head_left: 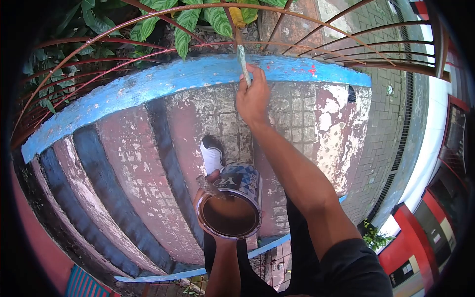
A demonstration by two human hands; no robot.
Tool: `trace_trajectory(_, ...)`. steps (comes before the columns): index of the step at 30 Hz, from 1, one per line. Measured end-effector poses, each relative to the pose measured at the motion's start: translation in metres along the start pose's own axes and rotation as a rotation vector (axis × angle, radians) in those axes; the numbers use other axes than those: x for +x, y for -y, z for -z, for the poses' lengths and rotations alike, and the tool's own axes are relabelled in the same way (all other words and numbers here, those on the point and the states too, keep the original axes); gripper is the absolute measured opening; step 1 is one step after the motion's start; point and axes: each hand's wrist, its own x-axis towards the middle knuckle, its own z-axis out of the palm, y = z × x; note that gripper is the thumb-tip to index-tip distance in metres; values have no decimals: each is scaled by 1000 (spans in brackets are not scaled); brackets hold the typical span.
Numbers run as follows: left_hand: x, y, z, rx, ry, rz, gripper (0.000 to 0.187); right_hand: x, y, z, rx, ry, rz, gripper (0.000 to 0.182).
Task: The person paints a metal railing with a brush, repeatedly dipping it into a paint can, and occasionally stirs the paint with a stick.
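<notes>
My right hand (254, 98) grips a paintbrush (242, 58) by its worn, paint-stained handle. The brush points away from me, and its tip meets a brown metal bar (230, 22) of the railing above the blue ledge. My left hand (199, 196) supports an open paint can (241, 179) from the side and below. Brown paint (230, 216) lies inside the can, which is tilted toward my view. A paint-smeared flat piece (209, 186), whose kind I cannot make out, sits at the can's rim near my left fingers.
A blue-painted ledge (163, 76) curves beneath the railing, with leafy plants (188, 27) behind it. Worn steps with dark stripes (106, 158) descend to the left. My shoe (212, 154) rests on the tiled surface. Paving and a drain grate (396, 163) run along the right.
</notes>
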Motion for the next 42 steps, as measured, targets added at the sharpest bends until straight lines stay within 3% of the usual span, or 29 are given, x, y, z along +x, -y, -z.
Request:
trace_trajectory(6,1,0,-4,-94,-61,-45,130,-6,-5,12,10,43,152,24)
trace_trajectory(9,-1,-1,-1,-160,-78,41,130,13,-3,29,-46,48,110,23)
trace_trajectory(12,-4,4,5,-2,-46,70,129,29,-4,52,-66,52,192,24)
trace_trajectory(13,4,4,-1,-140,-154,4,98,27,-6,56,-58,48,181,23)
trace_trajectory(15,7,2,-3,-282,-268,-62,68,26,-7,63,-66,25,191,23)
trace_trajectory(18,-5,6,2,-254,-276,13,53,26,-4,64,-88,4,110,23)
trace_trajectory(21,-12,12,7,-126,-242,86,51,24,2,52,-68,-32,71,22)
trace_trajectory(26,-1,3,7,-249,-252,38,55,0,20,15,-40,-38,92,26)
trace_trajectory(33,2,-1,10,-399,-215,92,63,-19,20,24,-28,70,151,25)
trace_trajectory(40,13,-7,14,-387,-208,-8,88,30,10,65,-112,61,206,24)
trace_trajectory(42,18,-7,12,-358,-220,-54,94,30,5,66,-153,2,371,24)
